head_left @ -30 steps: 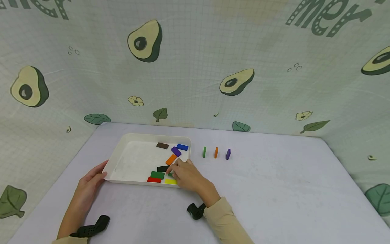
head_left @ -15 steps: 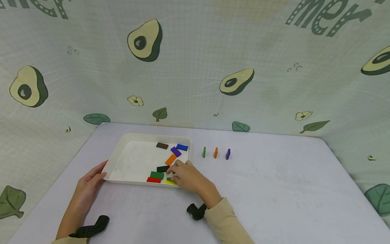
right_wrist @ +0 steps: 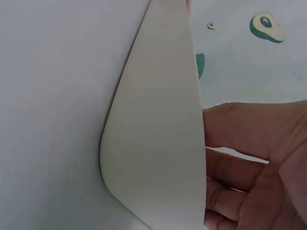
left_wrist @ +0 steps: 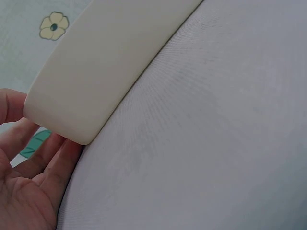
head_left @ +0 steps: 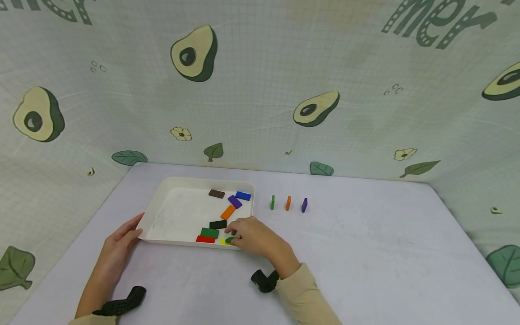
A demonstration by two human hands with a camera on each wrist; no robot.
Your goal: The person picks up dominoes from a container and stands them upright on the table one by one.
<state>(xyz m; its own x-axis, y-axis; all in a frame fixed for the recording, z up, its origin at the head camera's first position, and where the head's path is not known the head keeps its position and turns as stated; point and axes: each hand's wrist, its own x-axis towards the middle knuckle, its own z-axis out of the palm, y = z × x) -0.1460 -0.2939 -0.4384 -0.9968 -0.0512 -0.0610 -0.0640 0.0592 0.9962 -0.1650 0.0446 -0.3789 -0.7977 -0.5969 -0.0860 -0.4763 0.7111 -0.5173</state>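
A shallow white tray (head_left: 178,212) holds several coloured dominoes toward its right end. My left hand (head_left: 118,246) grips the tray's near-left corner, and the left wrist view shows thumb and fingers against its outer wall (left_wrist: 81,81). My right hand (head_left: 256,237) reaches over the near-right corner and pinches a green domino (head_left: 229,240), tilted above a yellow domino (head_left: 222,242). Beside its fingers lie a black domino (head_left: 218,224), another green domino (head_left: 210,233) and a red domino (head_left: 205,239). In the right wrist view the tray wall (right_wrist: 153,120) hides the fingertips.
Three dominoes stand upright in a row right of the tray: green (head_left: 272,202), orange (head_left: 288,203) and purple (head_left: 304,205). Farther back in the tray lie brown (head_left: 216,194), blue (head_left: 243,196), purple (head_left: 234,201) and orange (head_left: 228,212) ones. A printed cloth (head_left: 260,90) hangs behind the table.
The green domino at my right fingers has shifted toward the tray's near wall and now covers part of the yellow one. My right hand has moved slightly right; the left stays put.
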